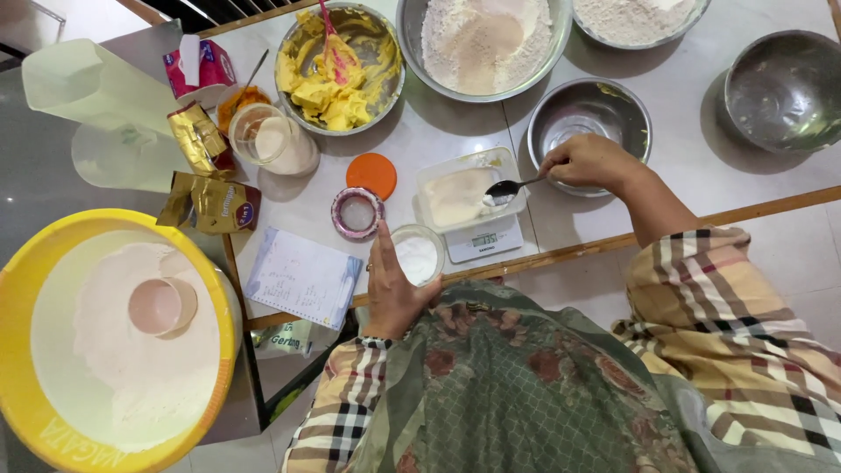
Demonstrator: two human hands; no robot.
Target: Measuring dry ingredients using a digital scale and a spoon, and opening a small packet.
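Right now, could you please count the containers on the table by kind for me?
Metal bowls: 5
Clear plastic tubs: 1
Small open jars: 3
Large yellow buckets: 1
Total: 10

Bright, even daylight over the whole worktop.
Soft shadows fall under the round steel bowls [589, 123], slight glare inside them; edges bend outward, focus stays sharp.

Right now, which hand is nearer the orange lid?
Left. The left hand sits just below the orange lid, holding a small glass jar. The right hand, holding a spoon, is further away.
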